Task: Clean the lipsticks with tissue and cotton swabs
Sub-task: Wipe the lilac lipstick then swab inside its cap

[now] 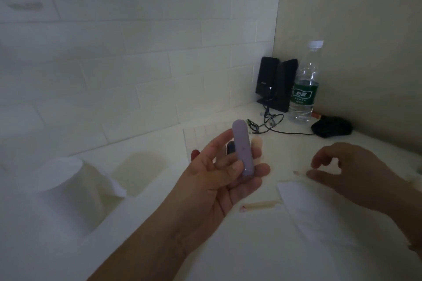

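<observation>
While the counter (239,246) carries everything else, the lipstick (242,148) is up off it, held in the left hand (219,180). Largest first: a tissue roll (68,191) stands at the left, well apart from both hands. A flat tissue (315,210) lies under and just in front of the right hand (356,173). The left hand grips the lilac lipstick between thumb and fingers, palm up; its long axis runs nearly upright, rounded cap tilted slightly away. The tube looks capped, so opening it seems the next step. The right hand hovers with fingers loosely curled; a swab (300,174) pokes out leftward beside its fingertips, and whether they pinch it or merely touch it I cannot tell. The lipstick lies left of that hand and slightly higher, the swab tip pointing toward it. A used swab (260,205), pink at its left end, lies on the counter between the hands, nearer the left.
</observation>
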The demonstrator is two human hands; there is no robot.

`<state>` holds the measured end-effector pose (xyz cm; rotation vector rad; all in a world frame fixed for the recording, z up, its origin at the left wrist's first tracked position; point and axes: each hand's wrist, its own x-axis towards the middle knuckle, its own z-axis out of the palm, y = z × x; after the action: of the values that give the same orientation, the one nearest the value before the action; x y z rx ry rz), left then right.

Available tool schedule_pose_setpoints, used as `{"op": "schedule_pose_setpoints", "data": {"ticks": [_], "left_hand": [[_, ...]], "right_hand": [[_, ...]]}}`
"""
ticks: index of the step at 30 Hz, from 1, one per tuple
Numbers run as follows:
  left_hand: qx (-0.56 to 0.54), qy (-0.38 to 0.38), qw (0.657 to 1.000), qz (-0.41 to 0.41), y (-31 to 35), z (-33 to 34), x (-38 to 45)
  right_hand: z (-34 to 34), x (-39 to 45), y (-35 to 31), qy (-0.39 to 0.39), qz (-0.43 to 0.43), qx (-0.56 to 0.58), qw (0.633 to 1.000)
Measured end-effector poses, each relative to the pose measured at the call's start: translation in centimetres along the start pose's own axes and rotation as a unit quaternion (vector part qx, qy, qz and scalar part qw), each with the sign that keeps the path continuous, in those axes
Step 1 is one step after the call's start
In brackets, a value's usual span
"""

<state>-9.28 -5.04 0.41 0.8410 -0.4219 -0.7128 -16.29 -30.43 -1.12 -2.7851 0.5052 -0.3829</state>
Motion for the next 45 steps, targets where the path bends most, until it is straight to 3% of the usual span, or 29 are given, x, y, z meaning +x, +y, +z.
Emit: {"op": "schedule_pose_setpoints", "data": {"ticks": [4, 6, 9, 11, 13, 15, 19, 21, 24, 28, 32, 34, 36, 38, 40, 43, 45], "left_hand": [[0.025, -0.008, 1.000, 0.017, 0.1, -0.2, 0.0], [0.033, -0.010, 0.999, 0.019, 0.0, -0.2, 0.1], [0.051, -0.003, 0.998, 0.020, -0.3, -0.4, 0.2], [0.079, 0.009, 0.997, 0.023, -0.5, -0.5, 0.3], [0.111, 0.017, 0.993, 0.031, -1.0, -0.4, 0.3], [0.136, 0.027, 0.989, 0.050, -1.5, -0.4, 0.3], [0.311, 0.021, 0.944, 0.106, -2.1, 0.2, 0.2], [0.364, 0.058, 0.919, 0.142, -2.3, 0.1, 0.2], [0.387, 0.092, 0.902, 0.167, -2.2, 0.3, -0.1], [0.393, 0.063, 0.903, 0.165, -1.8, 0.6, -0.3], [0.410, 0.060, 0.896, 0.158, -1.6, 0.4, -0.1], [0.396, 0.038, 0.908, 0.133, -1.5, 0.2, -0.1], [0.350, -0.003, 0.932, 0.095, -1.3, 0.1, -0.2], [0.237, -0.002, 0.970, 0.058, -1.3, -0.2, -0.1], [0.104, -0.004, 0.995, 0.010, -1.1, 0.2, -0.2], [-0.004, -0.028, 0.999, -0.022, -0.9, 0.4, -0.3], [-0.017, -0.035, 0.999, -0.017, -0.8, 0.5, -0.3]], "right_hand": [[-0.8, -1.4, -2.0, -0.167, -0.047, -0.086, 0.981], [-0.2, -1.4, -1.9, -0.199, -0.062, -0.107, 0.972], [-1.1, -1.5, -1.8, -0.156, -0.106, -0.031, 0.982], [-1.9, -1.6, -2.6, -0.081, -0.150, 0.146, 0.974], [-1.8, -2.1, -4.7, -0.010, -0.139, 0.380, 0.915], [-0.7, -2.5, -7.1, 0.033, -0.124, 0.468, 0.875], [1.4, -3.3, -9.7, 0.091, -0.103, 0.415, 0.899], [1.9, -3.5, -9.9, 0.105, -0.100, 0.383, 0.912], [2.5, -3.5, -10.0, 0.097, -0.083, 0.404, 0.906], [2.4, -3.5, -9.7, 0.054, -0.065, 0.462, 0.883], [2.1, -3.9, -10.2, 0.069, -0.072, 0.445, 0.890], [2.1, -4.0, -10.2, 0.074, -0.080, 0.438, 0.893], [2.0, -3.6, -10.1, 0.060, -0.064, 0.482, 0.872], [2.3, -3.2, -9.5, 0.003, -0.013, 0.534, 0.845], [2.1, -3.1, -9.3, -0.065, 0.006, 0.597, 0.799], [1.7, -2.9, -8.6, -0.094, 0.056, 0.688, 0.717], [1.5, -2.9, -8.2, -0.073, 0.076, 0.648, 0.754]]}}
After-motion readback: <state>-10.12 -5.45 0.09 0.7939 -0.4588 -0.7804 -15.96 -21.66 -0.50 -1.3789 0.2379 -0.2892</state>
